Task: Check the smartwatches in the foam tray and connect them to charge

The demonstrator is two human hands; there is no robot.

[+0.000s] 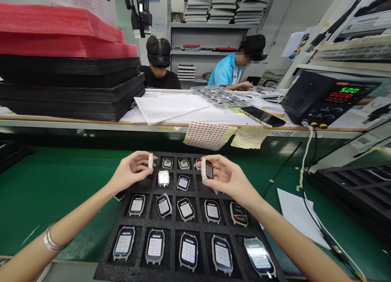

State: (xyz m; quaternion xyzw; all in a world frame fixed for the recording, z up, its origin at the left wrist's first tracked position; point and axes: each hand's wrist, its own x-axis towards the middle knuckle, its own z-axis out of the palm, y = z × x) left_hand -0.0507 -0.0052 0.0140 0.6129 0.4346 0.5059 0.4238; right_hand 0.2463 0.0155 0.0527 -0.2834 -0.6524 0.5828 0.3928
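A black foam tray [175,225] lies on the green mat in front of me, its pockets holding several small white devices with lit screens. My left hand [130,172] hovers over the tray's far left corner, pinching a small white device [150,160] edge-on between thumb and fingers. My right hand [227,178] is over the tray's far right part and grips another white device with a dark screen [207,169]. One device [163,178] in the second row from the far edge lies face down, showing its white back.
A raised shelf carries stacked black and red foam trays [70,70], paper sheets [169,106], sticker sheets [209,134], a phone [264,117] and a power supply [326,96] with cables hanging down. Two people sit beyond it. Another black tray [357,192] and white paper [297,214] lie at right.
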